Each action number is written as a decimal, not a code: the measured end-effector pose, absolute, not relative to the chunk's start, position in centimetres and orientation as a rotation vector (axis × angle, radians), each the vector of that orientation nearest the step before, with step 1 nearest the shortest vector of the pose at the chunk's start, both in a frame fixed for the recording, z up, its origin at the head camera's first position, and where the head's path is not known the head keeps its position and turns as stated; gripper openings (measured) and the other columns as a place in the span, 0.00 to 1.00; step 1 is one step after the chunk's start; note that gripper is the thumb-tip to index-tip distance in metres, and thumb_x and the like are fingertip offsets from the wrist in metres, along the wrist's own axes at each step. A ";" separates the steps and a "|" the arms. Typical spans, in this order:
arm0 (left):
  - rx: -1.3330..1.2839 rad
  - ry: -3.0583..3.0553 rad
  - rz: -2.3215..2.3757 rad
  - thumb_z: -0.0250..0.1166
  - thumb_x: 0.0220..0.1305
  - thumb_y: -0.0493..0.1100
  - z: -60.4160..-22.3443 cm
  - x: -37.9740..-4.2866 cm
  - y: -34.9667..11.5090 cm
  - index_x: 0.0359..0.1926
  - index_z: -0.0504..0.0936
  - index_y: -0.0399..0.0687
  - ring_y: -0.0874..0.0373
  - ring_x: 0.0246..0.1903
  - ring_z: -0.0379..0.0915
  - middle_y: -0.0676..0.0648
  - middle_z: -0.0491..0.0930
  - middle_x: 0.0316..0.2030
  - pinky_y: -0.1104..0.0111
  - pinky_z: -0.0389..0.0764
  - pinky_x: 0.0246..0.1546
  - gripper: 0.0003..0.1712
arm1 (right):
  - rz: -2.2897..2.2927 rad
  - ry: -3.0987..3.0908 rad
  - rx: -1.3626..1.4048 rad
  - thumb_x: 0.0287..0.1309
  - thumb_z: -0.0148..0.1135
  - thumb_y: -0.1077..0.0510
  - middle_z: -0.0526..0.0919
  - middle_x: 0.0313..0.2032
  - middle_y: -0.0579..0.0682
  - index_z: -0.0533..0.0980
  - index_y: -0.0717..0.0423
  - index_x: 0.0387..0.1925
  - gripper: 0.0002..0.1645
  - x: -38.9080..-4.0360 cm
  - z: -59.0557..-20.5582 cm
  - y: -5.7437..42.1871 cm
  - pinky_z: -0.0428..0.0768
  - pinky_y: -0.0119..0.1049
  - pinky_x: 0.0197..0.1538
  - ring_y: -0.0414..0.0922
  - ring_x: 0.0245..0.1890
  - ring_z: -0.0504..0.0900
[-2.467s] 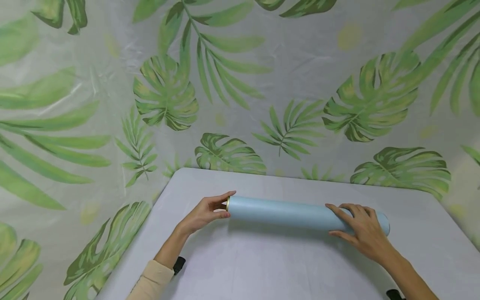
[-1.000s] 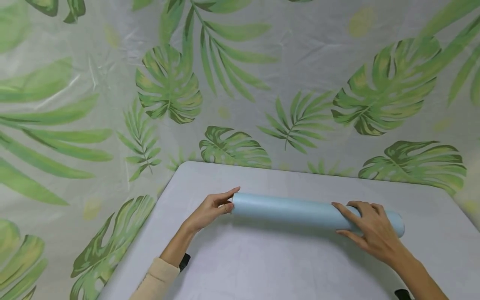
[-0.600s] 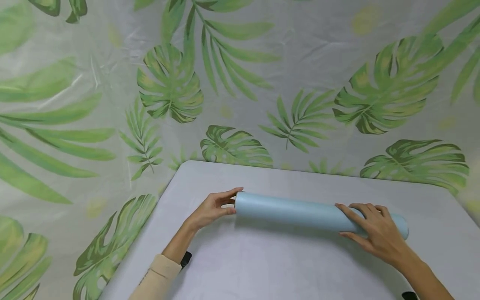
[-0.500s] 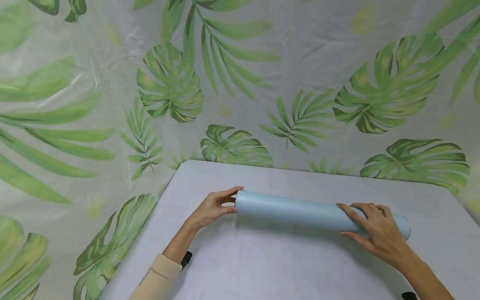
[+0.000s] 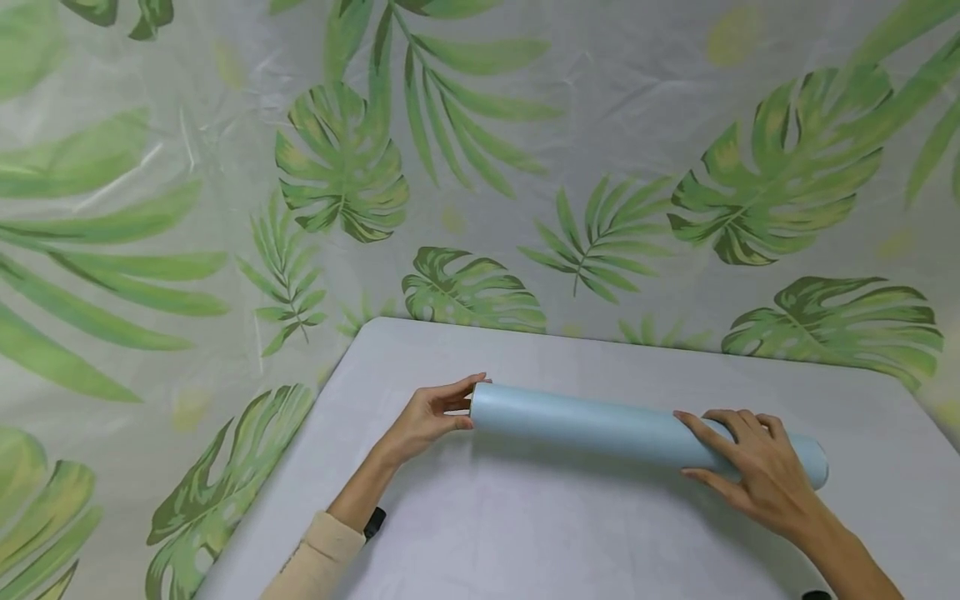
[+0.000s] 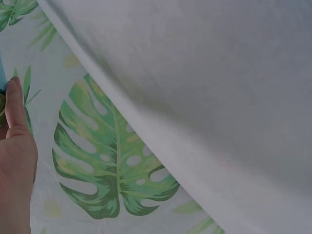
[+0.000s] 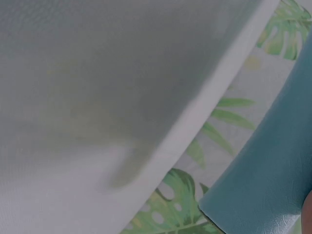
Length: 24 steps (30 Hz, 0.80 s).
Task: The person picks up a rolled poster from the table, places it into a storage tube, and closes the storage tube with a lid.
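Observation:
A long light blue tube (image 5: 577, 421) is held crosswise above the white table, its right end a little nearer me. At its left end my left hand (image 5: 423, 422) pinches the rim, thumb on the near side and fingers on the far side. Near the right end my right hand (image 5: 761, 468) grips it from above, thumb along the near side. In the left wrist view a gold-coloured edge (image 6: 2, 108) shows by the left hand's fingers. The right wrist view shows the tube (image 7: 263, 170) close up, with only a sliver of the hand at the border.
The white-covered table (image 5: 525, 533) has a rounded far left corner, and the tube casts a soft shadow on it. Behind and to the left hangs a pale sheet (image 5: 465, 225) printed with green leaves, close to the table's edges.
The tube and both hands have shifted slightly right in the head view, and the tube's right end has come nearer. Less of the gold rim at the left end shows. Both hands keep hold.

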<state>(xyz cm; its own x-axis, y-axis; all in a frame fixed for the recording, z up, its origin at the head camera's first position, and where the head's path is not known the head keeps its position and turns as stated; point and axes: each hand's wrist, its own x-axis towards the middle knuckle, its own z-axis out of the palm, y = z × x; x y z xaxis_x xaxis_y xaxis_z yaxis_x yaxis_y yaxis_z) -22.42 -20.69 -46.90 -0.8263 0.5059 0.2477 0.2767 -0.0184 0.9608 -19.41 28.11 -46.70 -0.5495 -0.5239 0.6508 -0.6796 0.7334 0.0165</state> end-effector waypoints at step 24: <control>0.774 2.250 1.721 0.69 0.68 0.37 -47.0 -23.3 -21.4 0.77 0.66 0.45 0.37 0.67 0.73 0.41 0.64 0.77 0.71 0.83 0.57 0.39 | 0.323 -2.389 0.893 0.40 0.81 0.41 0.85 0.49 0.56 0.75 0.41 0.70 0.51 -20.3 -48.2 27.3 0.71 0.58 0.48 0.56 0.50 0.81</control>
<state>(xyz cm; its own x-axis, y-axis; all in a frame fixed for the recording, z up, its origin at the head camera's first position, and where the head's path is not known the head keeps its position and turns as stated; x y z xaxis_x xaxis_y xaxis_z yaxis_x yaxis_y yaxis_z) -23.34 -21.44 -47.04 -0.8415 0.5190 0.1501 0.2806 0.1824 0.9423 -20.30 27.32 -48.24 -0.6196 -0.5264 0.5822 -0.6621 0.7489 -0.0276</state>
